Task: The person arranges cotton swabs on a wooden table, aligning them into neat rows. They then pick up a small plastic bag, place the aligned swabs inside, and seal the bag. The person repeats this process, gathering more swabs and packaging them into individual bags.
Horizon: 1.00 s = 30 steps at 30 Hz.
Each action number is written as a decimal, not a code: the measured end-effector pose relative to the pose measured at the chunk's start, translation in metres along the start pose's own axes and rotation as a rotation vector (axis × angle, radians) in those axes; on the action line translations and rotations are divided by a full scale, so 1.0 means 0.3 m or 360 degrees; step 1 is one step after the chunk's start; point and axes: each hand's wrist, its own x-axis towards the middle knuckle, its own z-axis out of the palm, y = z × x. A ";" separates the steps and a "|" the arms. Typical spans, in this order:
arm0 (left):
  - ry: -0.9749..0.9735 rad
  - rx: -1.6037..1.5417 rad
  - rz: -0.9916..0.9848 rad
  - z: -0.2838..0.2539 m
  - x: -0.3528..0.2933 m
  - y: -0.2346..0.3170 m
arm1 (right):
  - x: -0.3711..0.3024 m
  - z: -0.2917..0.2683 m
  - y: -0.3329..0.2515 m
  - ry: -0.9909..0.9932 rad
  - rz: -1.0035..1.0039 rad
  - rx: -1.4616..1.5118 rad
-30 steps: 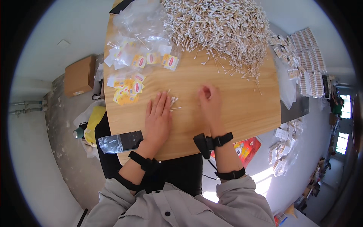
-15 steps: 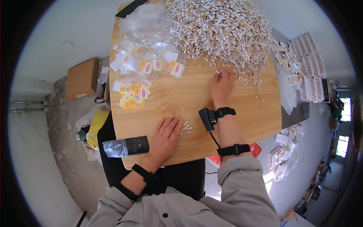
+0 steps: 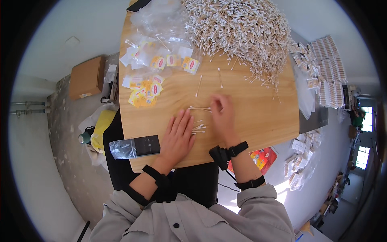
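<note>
Grey concrete floor (image 3: 60, 133) is showing around a wooden table (image 3: 258, 117) that is filling the middle of the frame, its edges bending with the lens. Across the upper middle and upper right of the table a big heap of cotton swabs (image 3: 238, 32) is lying, with loose swabs spilling down toward the centre. At the upper left of the table, clear plastic bags (image 3: 161, 20) and a scatter of small yellow and white packets (image 3: 147, 86) are sitting just beside the heap.

The person's left hand (image 3: 177, 137) is lying flat and open on the table, palm down and fingers spread, holding nothing. Just right of its fingertips a small bunch of swabs (image 3: 198, 128) is resting on the wood. The right hand (image 3: 222, 115) is resting close beside it, fingers curled down onto a few swabs (image 3: 200, 108) that are lying in a row at the centre of the frame; whether it is actually pinching them I cannot tell. Both hands are near each other but not touching, and each wrist is wearing a black band.

At the lower left edge of the table a clear bag with a black end (image 3: 135, 147) is lying. A brown cardboard box (image 3: 85, 77) is sitting on the floor at the left, and rows of filled packets (image 3: 328, 68) are lying at the right of the frame.
</note>
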 end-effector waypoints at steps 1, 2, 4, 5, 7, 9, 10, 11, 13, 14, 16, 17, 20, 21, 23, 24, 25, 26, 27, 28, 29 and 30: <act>-0.0001 0.0027 0.0001 -0.002 -0.002 0.001 | 0.034 0.011 0.022 0.0128 0.0073 -0.0030; 0.0002 0.0016 0.0016 0.002 0.001 0.003 | 0.078 0.015 0.041 0.0269 0.0146 -0.0068; 0.0010 0.0009 0.0032 0.015 -0.005 -0.003 | 0.188 0.030 0.022 0.0317 0.0219 -0.0345; 0.0021 0.0006 0.0032 0.019 -0.006 -0.004 | 0.225 0.038 0.012 0.0338 0.0257 -0.0485; 0.0044 -0.0002 0.0035 0.026 -0.006 -0.006 | 0.251 0.068 -0.016 0.0247 0.0155 -0.0570; 0.0053 -0.0003 0.0029 0.029 -0.008 -0.009 | 0.252 0.105 -0.050 0.0149 0.0093 -0.0679; 0.0058 -0.0004 0.0027 0.029 -0.011 -0.011 | 0.232 0.122 -0.069 0.0105 0.0088 -0.0745; 0.0054 -0.0010 0.0023 0.025 -0.009 -0.010 | 0.227 0.126 -0.081 0.0067 0.0074 -0.0814; 0.0045 -0.0022 0.0020 0.015 -0.011 -0.006 | 0.226 0.118 -0.038 0.0074 0.0142 -0.0718; 0.0047 -0.0069 0.0028 0.015 -0.008 -0.009 | 0.225 0.108 -0.011 0.0085 0.0182 -0.0670; 0.0042 -0.0172 0.0049 0.016 -0.010 -0.013 | 0.213 0.067 0.027 0.0085 0.0152 -0.0366; 0.0060 -0.0180 0.0055 0.014 -0.014 -0.012 | 0.200 0.049 0.028 0.0079 0.0140 -0.0216; 0.0105 -0.0148 0.0065 0.016 -0.018 -0.007 | 0.124 0.036 0.014 -0.0023 -0.0063 -0.0152; 0.0113 -0.0093 0.0056 0.018 -0.027 -0.004 | 0.094 0.036 -0.006 -0.0160 -0.0088 -0.0080; 0.0112 -0.0033 0.0037 0.021 -0.029 0.001 | 0.040 0.034 -0.041 -0.0437 -0.0140 0.0070; 0.0103 -0.0027 0.0025 0.022 -0.026 0.003 | 0.025 0.028 -0.045 -0.0445 -0.0142 0.0171; 0.0095 -0.0021 0.0012 0.023 -0.024 0.005 | 0.013 0.022 -0.048 -0.0454 -0.0146 0.0273; 0.0066 -0.0017 0.0000 0.022 -0.021 0.006 | 0.009 0.016 -0.046 -0.0461 -0.0151 0.0378; 0.0038 -0.0011 -0.0013 0.019 -0.018 0.007 | 0.019 0.006 -0.029 -0.0239 -0.0009 0.0260; 0.0010 -0.0003 -0.0028 0.016 -0.016 0.007 | 0.041 -0.008 0.003 -0.0018 0.0132 0.0144; -0.0012 -0.0002 -0.0028 0.016 -0.010 0.008 | 0.072 -0.031 0.040 0.0214 0.0273 0.0022; -0.0034 -0.0002 -0.0022 0.013 -0.008 0.009 | 0.106 -0.067 0.068 0.0397 0.0323 -0.0182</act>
